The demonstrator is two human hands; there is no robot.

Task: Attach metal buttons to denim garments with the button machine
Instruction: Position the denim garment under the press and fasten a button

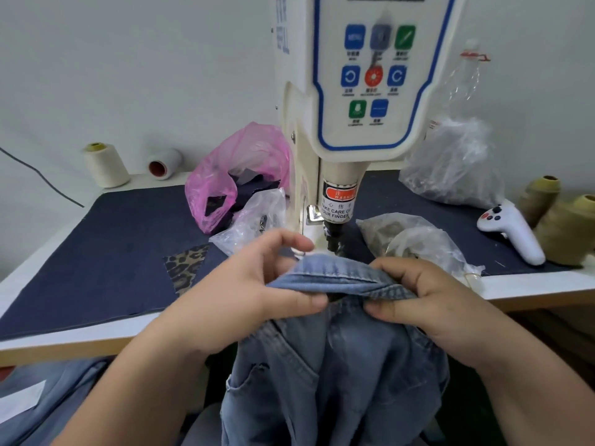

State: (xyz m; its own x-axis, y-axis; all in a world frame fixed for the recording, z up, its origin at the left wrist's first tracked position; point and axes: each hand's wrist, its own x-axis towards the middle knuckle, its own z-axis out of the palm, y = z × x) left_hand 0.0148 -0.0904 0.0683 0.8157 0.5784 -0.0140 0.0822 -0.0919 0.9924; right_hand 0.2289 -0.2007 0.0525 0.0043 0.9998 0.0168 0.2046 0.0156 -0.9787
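Head view. The cream-white button machine with a blue-edged control panel (pixel 360 91) stood at the back of the table; all places below are relative to it.

Your left hand (pixel 254 284) pinched the folded edge of the faded blue denim garment (pixel 338 358), thumb under and fingers curled over the top. Your right hand (pixel 428 294) gripped the same edge, fingers curled round the fabric and thumb pressed beneath. The edge sat just in front of the machine's black punch head (pixel 335 233), close below it; contact could not be judged. The rest of the garment hung off the table's front edge.

Left of the machine: a pink plastic bag (pixel 231 169), a clear plastic bag (pixel 251 220), and two cream thread cones (pixel 106 165) further left by the wall.

Right of the machine: clear bags of small parts (pixel 450 162), a white handheld controller (pixel 512 230), and olive thread cones (pixel 566 233).

The dark blue cloth table cover (pixel 112 252) lay beneath it all.
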